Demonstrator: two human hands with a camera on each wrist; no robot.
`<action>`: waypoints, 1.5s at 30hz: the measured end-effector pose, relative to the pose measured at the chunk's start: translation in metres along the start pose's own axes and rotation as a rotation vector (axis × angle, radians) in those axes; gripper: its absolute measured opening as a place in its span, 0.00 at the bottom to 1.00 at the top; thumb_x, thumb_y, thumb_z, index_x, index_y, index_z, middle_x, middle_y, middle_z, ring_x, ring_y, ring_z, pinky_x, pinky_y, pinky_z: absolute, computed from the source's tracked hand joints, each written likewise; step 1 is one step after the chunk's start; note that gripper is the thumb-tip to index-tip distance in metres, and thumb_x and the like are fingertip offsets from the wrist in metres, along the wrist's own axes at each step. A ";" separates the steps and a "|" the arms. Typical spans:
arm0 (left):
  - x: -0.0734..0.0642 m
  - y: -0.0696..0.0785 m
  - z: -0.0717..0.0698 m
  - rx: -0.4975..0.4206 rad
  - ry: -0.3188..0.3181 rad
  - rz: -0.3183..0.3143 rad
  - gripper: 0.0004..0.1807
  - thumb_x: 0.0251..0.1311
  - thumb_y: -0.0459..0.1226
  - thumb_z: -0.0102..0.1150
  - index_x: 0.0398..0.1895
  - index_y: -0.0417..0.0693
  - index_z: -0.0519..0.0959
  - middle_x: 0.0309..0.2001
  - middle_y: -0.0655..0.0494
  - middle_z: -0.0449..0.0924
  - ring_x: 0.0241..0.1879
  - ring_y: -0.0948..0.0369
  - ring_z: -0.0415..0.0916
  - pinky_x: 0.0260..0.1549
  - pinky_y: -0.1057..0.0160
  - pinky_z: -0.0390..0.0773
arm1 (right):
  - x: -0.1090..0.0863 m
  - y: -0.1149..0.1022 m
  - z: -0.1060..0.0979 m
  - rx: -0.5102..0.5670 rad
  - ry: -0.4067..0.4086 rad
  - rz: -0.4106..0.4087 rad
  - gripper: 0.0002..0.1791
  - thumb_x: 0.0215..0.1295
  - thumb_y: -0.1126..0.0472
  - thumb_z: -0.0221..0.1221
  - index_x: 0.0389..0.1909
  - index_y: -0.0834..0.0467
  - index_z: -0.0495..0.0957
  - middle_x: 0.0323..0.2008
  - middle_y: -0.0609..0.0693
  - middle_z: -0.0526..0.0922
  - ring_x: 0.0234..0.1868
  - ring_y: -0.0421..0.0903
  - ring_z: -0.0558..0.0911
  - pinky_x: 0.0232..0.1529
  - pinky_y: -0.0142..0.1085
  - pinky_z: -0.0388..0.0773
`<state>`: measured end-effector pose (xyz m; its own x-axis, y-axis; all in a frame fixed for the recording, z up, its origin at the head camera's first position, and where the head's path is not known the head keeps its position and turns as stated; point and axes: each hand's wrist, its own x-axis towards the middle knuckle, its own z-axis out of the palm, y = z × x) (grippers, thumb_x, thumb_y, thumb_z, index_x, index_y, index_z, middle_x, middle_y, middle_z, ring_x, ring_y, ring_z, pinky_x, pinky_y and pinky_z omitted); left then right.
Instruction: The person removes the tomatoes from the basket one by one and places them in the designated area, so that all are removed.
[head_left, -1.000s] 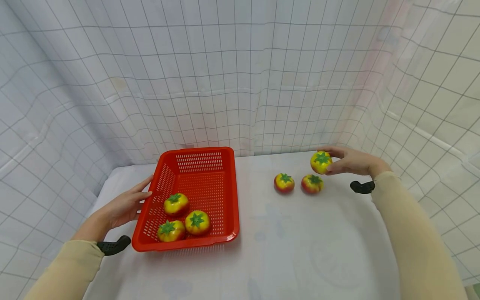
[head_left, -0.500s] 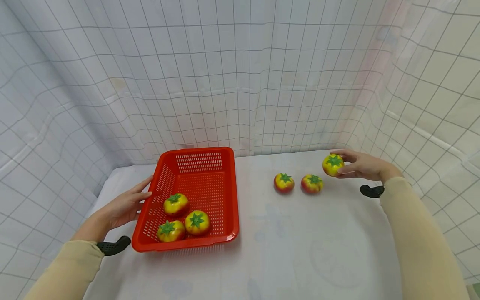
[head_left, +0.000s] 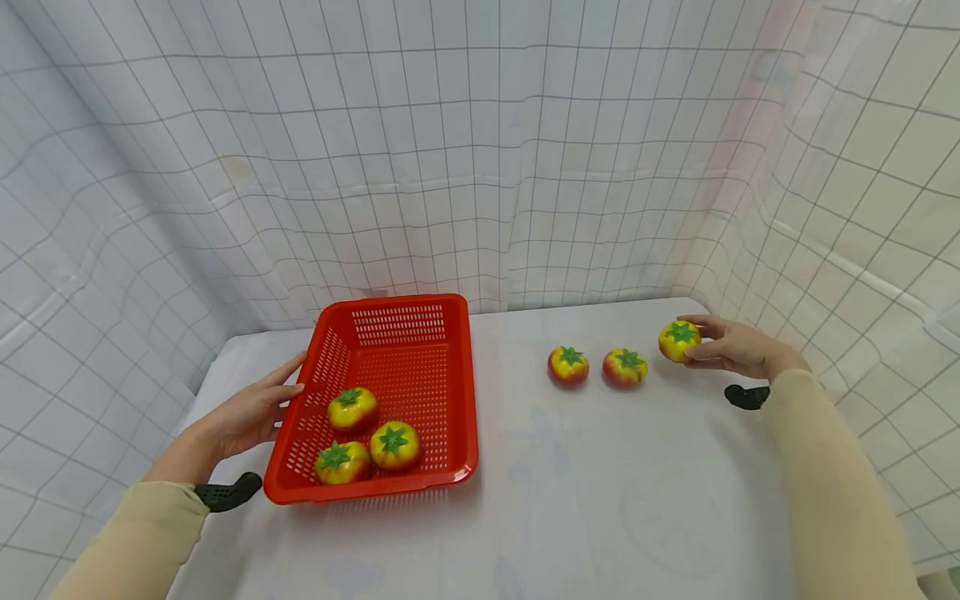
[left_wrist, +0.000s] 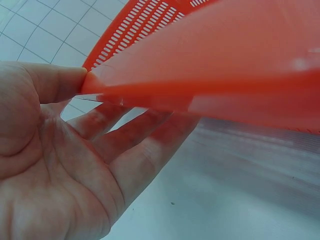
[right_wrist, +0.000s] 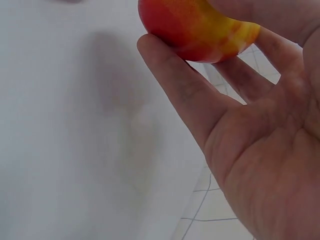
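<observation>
At the left, my left hand (head_left: 251,414) holds the side rim of a red plastic basket (head_left: 474,400). In the left wrist view the thumb (left_wrist: 62,82) lies on the rim and the other fingers reach under it, partly hidden. Inside the basket sit three red-and-yellow tomatoes with green star-shaped tops, one tomato (head_left: 396,446) nearest the middle. My right hand (head_left: 738,346) grips another such tomato (head_left: 678,340) between thumb and fingers at the far right. In the right wrist view this tomato's red-yellow underside (right_wrist: 192,30) shows.
Two more tomatoes lie on the white table (head_left: 570,500), one tomato (head_left: 567,367) left of the other tomato (head_left: 625,367), both between the basket and my right hand. Gridded white curtains (head_left: 480,167) close in the back and sides.
My right hand has carried its tomato rightward, away from the two loose ones, then lowered it closer to the table. The left hand and basket have stayed in place.
</observation>
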<state>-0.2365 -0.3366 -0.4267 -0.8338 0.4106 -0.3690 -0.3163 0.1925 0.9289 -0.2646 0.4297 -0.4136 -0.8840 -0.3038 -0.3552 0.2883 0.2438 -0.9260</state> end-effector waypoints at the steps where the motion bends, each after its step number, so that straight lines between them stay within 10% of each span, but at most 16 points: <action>1: 0.000 0.000 0.000 0.001 0.000 0.000 0.41 0.82 0.47 0.42 0.82 0.68 0.28 0.80 0.33 0.39 0.58 0.51 0.77 0.53 0.42 0.80 | 0.000 0.003 0.000 0.006 0.007 0.008 0.45 0.70 0.73 0.59 0.81 0.60 0.44 0.76 0.64 0.44 0.55 0.47 0.79 0.63 0.44 0.75; 15: 0.000 0.000 0.000 0.002 -0.002 0.001 0.41 0.81 0.47 0.42 0.82 0.68 0.28 0.80 0.34 0.38 0.58 0.51 0.76 0.53 0.42 0.81 | 0.010 0.038 0.001 0.015 0.023 0.048 0.44 0.71 0.69 0.60 0.81 0.60 0.46 0.76 0.67 0.45 0.58 0.44 0.73 0.63 0.41 0.76; 45: 0.000 0.000 0.000 0.001 -0.002 0.006 0.41 0.81 0.47 0.42 0.82 0.68 0.28 0.80 0.33 0.39 0.57 0.51 0.77 0.52 0.42 0.81 | 0.007 0.041 0.004 -0.014 0.011 0.097 0.48 0.71 0.65 0.63 0.82 0.60 0.43 0.77 0.69 0.40 0.64 0.51 0.68 0.65 0.43 0.73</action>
<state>-0.2366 -0.3370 -0.4271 -0.8350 0.4131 -0.3635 -0.3106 0.1913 0.9311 -0.2575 0.4342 -0.4546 -0.8561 -0.2683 -0.4416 0.3675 0.2848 -0.8854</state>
